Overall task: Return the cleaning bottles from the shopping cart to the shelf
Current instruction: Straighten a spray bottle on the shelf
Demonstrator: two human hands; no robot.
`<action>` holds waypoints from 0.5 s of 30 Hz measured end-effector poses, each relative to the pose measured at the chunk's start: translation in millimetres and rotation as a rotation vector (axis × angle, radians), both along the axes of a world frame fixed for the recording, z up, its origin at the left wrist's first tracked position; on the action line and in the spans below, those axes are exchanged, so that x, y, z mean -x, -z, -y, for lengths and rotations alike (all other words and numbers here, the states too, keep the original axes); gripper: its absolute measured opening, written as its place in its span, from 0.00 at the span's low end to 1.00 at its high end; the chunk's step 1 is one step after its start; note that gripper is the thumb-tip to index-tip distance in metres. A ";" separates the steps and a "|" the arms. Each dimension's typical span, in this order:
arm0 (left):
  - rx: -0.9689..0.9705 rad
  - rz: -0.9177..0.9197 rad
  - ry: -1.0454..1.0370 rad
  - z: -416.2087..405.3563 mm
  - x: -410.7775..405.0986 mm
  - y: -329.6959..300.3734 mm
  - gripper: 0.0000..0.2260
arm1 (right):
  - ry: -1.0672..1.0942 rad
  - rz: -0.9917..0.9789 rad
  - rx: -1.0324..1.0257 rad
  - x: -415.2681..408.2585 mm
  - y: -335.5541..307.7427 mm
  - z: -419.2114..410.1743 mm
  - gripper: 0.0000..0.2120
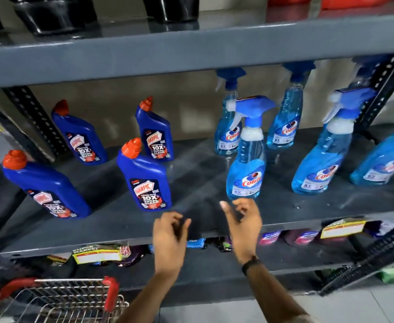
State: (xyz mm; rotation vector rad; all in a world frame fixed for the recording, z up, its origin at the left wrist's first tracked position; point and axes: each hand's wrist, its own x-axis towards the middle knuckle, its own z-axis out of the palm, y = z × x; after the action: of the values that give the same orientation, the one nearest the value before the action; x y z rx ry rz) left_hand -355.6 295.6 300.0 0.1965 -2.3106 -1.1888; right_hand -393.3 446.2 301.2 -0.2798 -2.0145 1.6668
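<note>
Several dark blue Harpic bottles with red caps stand on the grey shelf, the nearest one at centre left. Several light blue Colin spray bottles stand to the right, the closest near the shelf's front. My right hand hovers just below and in front of that spray bottle, fingers loosely curled, holding nothing. My left hand is at the shelf's front edge, fingers curled and apart, also holding nothing. The wire shopping cart with red corners sits at the lower left; its contents are not visible.
An upper shelf overhangs the bottles, with black containers on it. Below the grey shelf lie packets with yellow price tags. A black plastic basket juts in at the lower right. Perforated steel uprights flank the shelf.
</note>
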 end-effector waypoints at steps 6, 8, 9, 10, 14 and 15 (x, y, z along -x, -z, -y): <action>-0.144 0.275 0.370 -80.0 67.8 -18.4 0.34 | -0.145 0.175 -0.096 34.5 -10.8 -95.5 0.29; -0.175 0.348 0.388 -93.9 86.2 -20.6 0.38 | -0.373 0.303 -0.265 51.6 -14.2 -111.7 0.37; -0.161 0.388 0.383 -97.3 92.9 -20.8 0.39 | -0.447 0.353 -0.379 57.9 -15.6 -114.7 0.37; -0.143 0.417 0.367 -99.6 98.4 -20.7 0.40 | -0.489 0.392 -0.479 63.6 -16.6 -116.4 0.36; -0.183 0.421 0.317 -102.1 106.9 -16.1 0.38 | -0.506 0.436 -0.717 73.9 -17.2 -115.5 0.26; -0.201 0.416 0.321 -100.7 106.4 -15.1 0.37 | -0.495 0.424 -0.737 74.3 -16.0 -114.0 0.26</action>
State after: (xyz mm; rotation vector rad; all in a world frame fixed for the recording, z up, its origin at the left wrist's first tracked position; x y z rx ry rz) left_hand -462.0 396.3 315.1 0.1598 -2.6467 -1.6774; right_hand -467.7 560.1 317.3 0.1613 -3.0450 1.0220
